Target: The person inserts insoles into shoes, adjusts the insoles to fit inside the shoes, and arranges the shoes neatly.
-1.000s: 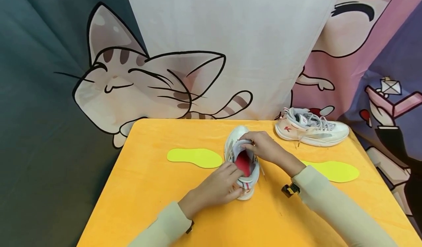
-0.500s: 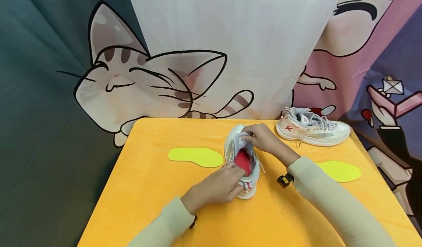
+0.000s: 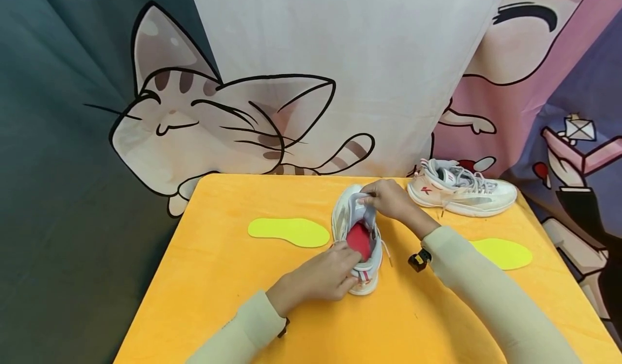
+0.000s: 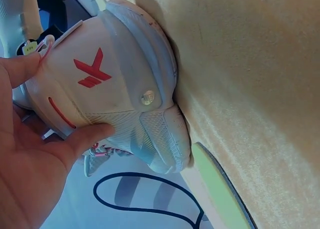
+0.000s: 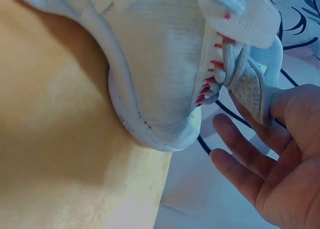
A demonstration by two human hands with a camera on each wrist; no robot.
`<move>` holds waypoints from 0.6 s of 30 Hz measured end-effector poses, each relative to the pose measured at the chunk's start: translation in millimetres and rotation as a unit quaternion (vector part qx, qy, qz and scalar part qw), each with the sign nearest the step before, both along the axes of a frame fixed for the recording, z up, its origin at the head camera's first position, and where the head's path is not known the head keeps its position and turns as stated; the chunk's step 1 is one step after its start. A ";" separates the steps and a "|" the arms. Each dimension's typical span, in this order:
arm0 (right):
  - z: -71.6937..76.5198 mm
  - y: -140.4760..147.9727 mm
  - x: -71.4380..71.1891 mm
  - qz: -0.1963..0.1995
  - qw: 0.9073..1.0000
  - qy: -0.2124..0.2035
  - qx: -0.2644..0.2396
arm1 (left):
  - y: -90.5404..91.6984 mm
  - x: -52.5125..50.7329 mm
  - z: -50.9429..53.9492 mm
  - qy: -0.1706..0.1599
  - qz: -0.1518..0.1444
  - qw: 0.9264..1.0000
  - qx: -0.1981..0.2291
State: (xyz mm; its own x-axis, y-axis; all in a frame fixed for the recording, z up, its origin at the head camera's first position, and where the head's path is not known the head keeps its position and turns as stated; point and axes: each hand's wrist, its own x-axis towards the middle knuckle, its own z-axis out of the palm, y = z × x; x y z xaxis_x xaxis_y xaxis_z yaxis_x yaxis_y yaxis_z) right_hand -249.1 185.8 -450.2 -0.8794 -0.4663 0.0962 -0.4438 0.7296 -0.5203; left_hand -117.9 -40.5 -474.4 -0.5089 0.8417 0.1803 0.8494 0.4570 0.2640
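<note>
A white sneaker point(image 3: 342, 213) stands on the yellow table, toe pointing away from me, with a red insole point(image 3: 359, 240) showing through its opening. My left hand point(image 3: 320, 273) grips the collar at the heel; in the left wrist view its thumb and a finger lie against the heel side point(image 4: 107, 64) with the red logo. With thumb and forefinger, my right hand point(image 3: 392, 201) pinches the tongue point(image 5: 252, 91) and holds it up and forward, while its other fingers stay spread. Loose laces hang at the shoe's right side.
A yellow-green insole point(image 3: 289, 231) lies left of the sneaker. Another yellow-green insole point(image 3: 502, 253) lies on the right, partly behind my right sleeve point(image 3: 466, 269). The second sneaker point(image 3: 461, 188) rests at the back right of the table point(image 3: 209, 277), before a printed cartoon curtain point(image 3: 389, 56).
My right hand has shifted slightly away from me, drawing the tongue forward so the opening gapes wider and more red insole shows. My left hand has settled on the heel collar.
</note>
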 end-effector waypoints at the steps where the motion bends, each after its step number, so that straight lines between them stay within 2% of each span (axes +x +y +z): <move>1: -1.0 0.9 -0.5 -0.005 1.000 -0.004 0.001 | 0.2 0.4 -0.3 0.003 -0.001 1.000 0.000; 6: -2.8 1.0 -1.5 -0.021 1.000 -0.016 0.002 | 0.0 2.3 -0.4 0.010 -0.002 1.000 0.003; 14: -3.4 -1.3 3.0 -0.007 1.000 -0.027 -0.007 | 1.4 4.1 0.0 0.017 0.001 1.000 0.002; 18: -3.6 -0.2 7.9 -0.009 0.999 -0.033 -0.023 | 2.2 3.8 0.7 0.026 0.012 1.000 -0.001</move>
State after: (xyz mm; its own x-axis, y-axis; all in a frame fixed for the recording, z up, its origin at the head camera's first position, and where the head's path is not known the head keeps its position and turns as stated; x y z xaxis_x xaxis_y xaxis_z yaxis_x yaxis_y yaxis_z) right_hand -241.2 185.5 -453.9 -0.8929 -0.4464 0.0592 -0.3943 0.7114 -0.5818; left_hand -114.1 -38.3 -473.7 -0.5183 0.8302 0.2053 0.8512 0.4775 0.2180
